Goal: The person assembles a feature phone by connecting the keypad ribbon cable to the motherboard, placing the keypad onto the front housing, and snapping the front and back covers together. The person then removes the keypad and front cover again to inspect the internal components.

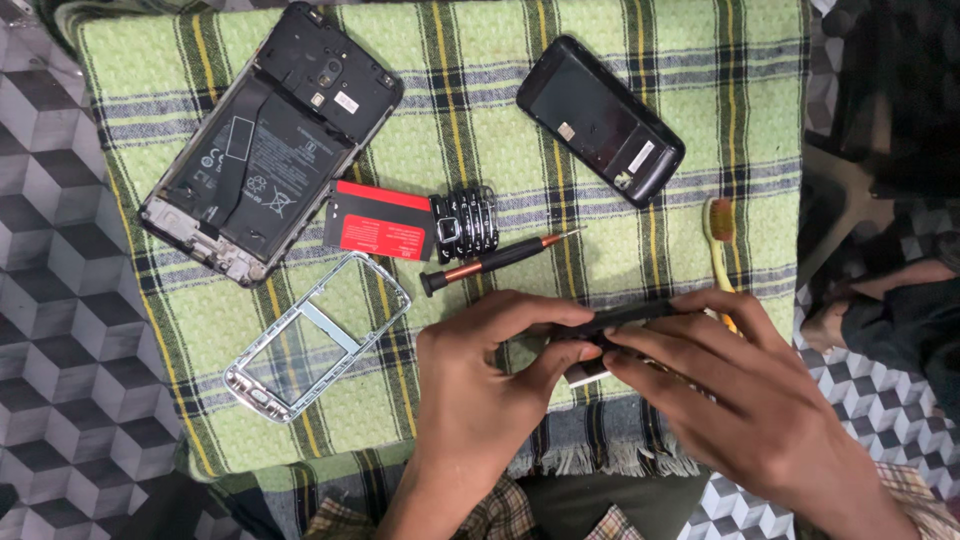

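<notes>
Head view: left hand (480,370) and right hand (720,375) both grip a dark phone part (610,325) above the green checked cloth (620,140), near a screwdriver (495,262).

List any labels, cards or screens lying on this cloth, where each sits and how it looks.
Red and black card: centre of the cloth, beside the keypad; flat rectangle.
Small white sticker: inside the opened smartphone, upper left.
White sticker: inside the black phone shell, upper right.
No lit screen shows.

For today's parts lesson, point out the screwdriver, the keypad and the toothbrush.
screwdriver (497,261), head view, middle of its black handle.
keypad (466,222), head view, centre of the keys.
toothbrush (718,218), head view, on the bristle head.
</notes>
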